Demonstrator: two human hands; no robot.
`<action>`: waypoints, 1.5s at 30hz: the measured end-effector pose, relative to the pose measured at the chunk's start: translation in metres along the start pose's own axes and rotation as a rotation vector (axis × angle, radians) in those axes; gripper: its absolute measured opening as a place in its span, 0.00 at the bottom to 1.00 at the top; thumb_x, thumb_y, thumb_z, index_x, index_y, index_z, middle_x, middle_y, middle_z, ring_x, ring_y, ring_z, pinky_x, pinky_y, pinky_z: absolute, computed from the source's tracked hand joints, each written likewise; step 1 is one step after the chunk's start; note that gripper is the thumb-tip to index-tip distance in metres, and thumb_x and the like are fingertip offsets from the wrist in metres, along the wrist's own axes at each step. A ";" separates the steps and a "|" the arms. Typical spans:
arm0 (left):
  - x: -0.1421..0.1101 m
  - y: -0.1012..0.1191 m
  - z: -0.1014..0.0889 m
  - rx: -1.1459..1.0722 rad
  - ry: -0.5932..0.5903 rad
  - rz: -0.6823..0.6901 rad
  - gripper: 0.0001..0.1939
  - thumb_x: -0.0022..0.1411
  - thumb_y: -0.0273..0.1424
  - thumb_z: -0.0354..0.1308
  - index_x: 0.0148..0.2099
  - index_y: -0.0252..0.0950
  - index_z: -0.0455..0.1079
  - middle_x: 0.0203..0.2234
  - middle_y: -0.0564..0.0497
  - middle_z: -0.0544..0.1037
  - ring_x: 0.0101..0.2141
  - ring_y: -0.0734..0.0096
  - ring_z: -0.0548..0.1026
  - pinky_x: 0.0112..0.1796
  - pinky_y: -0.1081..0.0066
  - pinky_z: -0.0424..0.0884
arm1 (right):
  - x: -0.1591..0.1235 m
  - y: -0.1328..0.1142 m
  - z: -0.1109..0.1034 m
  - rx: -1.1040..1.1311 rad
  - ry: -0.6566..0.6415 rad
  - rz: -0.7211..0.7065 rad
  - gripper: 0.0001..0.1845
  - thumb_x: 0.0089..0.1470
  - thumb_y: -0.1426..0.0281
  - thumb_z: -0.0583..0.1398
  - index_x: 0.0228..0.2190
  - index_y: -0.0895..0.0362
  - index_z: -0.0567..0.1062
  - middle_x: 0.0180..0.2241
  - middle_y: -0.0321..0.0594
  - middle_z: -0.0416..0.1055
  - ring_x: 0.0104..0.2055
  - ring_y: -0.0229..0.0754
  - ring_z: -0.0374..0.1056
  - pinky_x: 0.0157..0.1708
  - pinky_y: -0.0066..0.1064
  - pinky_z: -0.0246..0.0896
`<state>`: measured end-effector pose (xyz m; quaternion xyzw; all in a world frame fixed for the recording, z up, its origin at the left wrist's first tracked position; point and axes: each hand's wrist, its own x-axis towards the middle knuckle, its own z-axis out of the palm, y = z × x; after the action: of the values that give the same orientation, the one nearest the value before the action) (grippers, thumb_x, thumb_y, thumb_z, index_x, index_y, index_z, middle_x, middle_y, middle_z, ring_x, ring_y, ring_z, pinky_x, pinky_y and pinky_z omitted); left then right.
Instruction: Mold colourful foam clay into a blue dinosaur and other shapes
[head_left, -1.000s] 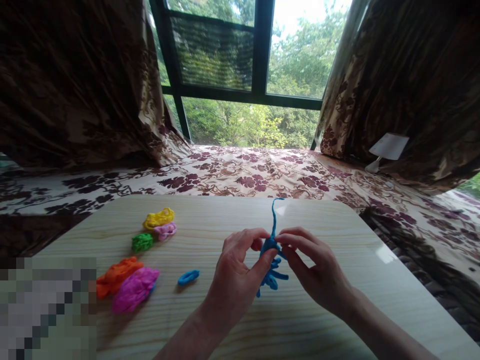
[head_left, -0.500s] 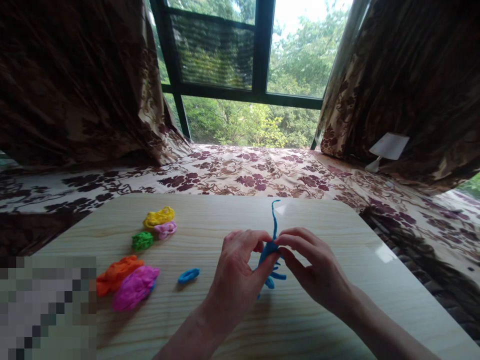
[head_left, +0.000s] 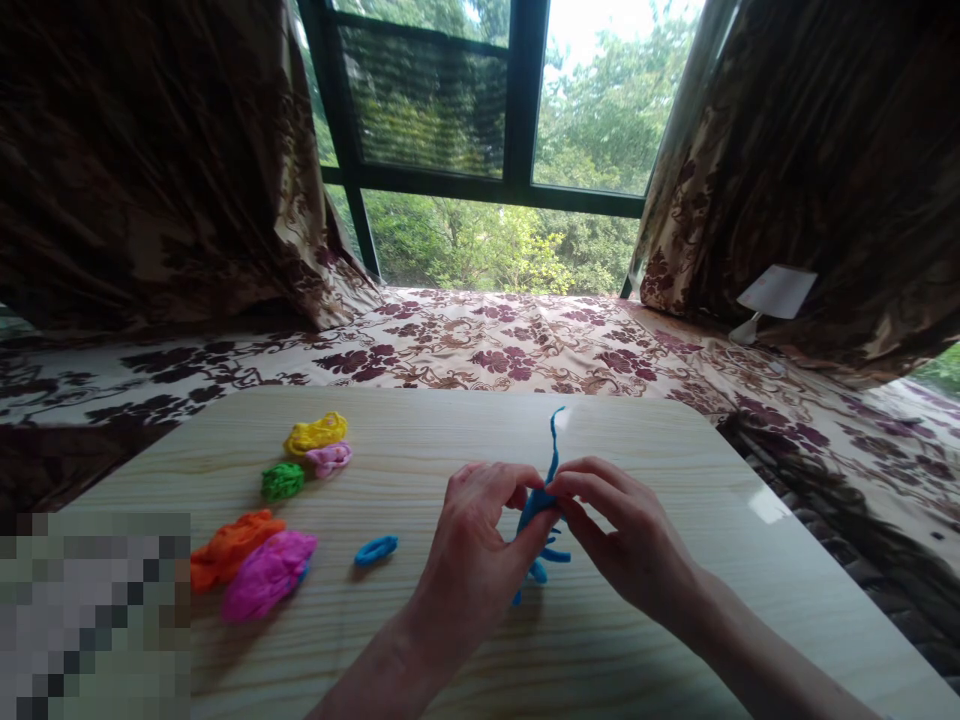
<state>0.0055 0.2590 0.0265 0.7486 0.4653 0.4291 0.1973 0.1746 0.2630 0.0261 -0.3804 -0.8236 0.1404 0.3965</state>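
A blue modelling clay figure [head_left: 535, 506] is held above the table between both hands. One long thin strand rises from its top, and several short thin limbs stick out below. My left hand [head_left: 480, 530] is closed round the body, thumb in front and fingers behind. The fingertips of my right hand [head_left: 622, 515] pinch at its upper right side, close to the base of the strand; the fingers cover the exact spot. Left of my hands, a small blue clay loop [head_left: 376, 550] lies on the table.
Clay lumps lie on the left of the pale wood table [head_left: 420, 430]: yellow [head_left: 315, 434], light pink [head_left: 328, 458], green [head_left: 283, 481], orange [head_left: 236, 548] and magenta [head_left: 270, 575]. A white lamp [head_left: 776, 291] stands back right on floral cloth [head_left: 510, 340]. The lower left corner is pixelated.
The blue figure has tilted slightly, its strand leaning a bit more to the right and sitting lower. My right fingertips have closed in nearer to the body. The other clay pieces stay put.
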 end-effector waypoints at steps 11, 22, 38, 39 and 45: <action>-0.002 0.000 0.001 -0.066 0.010 -0.095 0.07 0.55 0.30 0.57 0.38 0.42 0.66 0.29 0.55 0.70 0.36 0.68 0.69 0.40 0.66 0.64 | 0.001 0.000 0.003 0.131 0.076 0.085 0.08 0.54 0.74 0.57 0.37 0.54 0.71 0.34 0.40 0.69 0.33 0.38 0.66 0.33 0.30 0.63; -0.001 -0.002 0.000 -0.078 -0.026 -0.085 0.10 0.57 0.33 0.55 0.44 0.43 0.66 0.33 0.54 0.70 0.38 0.67 0.69 0.44 0.63 0.64 | 0.001 0.000 0.001 0.171 0.124 0.110 0.09 0.53 0.75 0.58 0.37 0.55 0.71 0.32 0.37 0.69 0.31 0.36 0.65 0.31 0.28 0.63; 0.000 0.001 -0.003 -0.193 -0.104 -0.154 0.12 0.60 0.35 0.52 0.47 0.45 0.65 0.34 0.55 0.70 0.41 0.68 0.69 0.47 0.63 0.65 | 0.003 -0.002 -0.004 0.177 0.088 0.102 0.09 0.53 0.75 0.58 0.38 0.56 0.72 0.35 0.39 0.68 0.32 0.35 0.65 0.32 0.28 0.63; 0.000 0.001 -0.003 -0.194 -0.102 -0.149 0.11 0.60 0.35 0.52 0.46 0.45 0.65 0.34 0.55 0.70 0.40 0.68 0.69 0.46 0.63 0.65 | 0.003 -0.003 -0.005 0.176 0.081 0.095 0.09 0.53 0.75 0.58 0.38 0.56 0.72 0.35 0.39 0.68 0.33 0.36 0.65 0.32 0.28 0.63; 0.000 0.000 -0.003 -0.277 -0.130 -0.190 0.13 0.60 0.36 0.53 0.48 0.46 0.65 0.36 0.56 0.71 0.41 0.69 0.70 0.46 0.67 0.66 | 0.004 -0.006 -0.008 0.200 0.084 0.095 0.09 0.54 0.76 0.56 0.37 0.57 0.72 0.36 0.41 0.67 0.36 0.38 0.66 0.33 0.30 0.63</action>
<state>0.0031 0.2588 0.0283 0.6933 0.4567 0.4190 0.3678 0.1763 0.2613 0.0362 -0.3833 -0.7691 0.2243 0.4596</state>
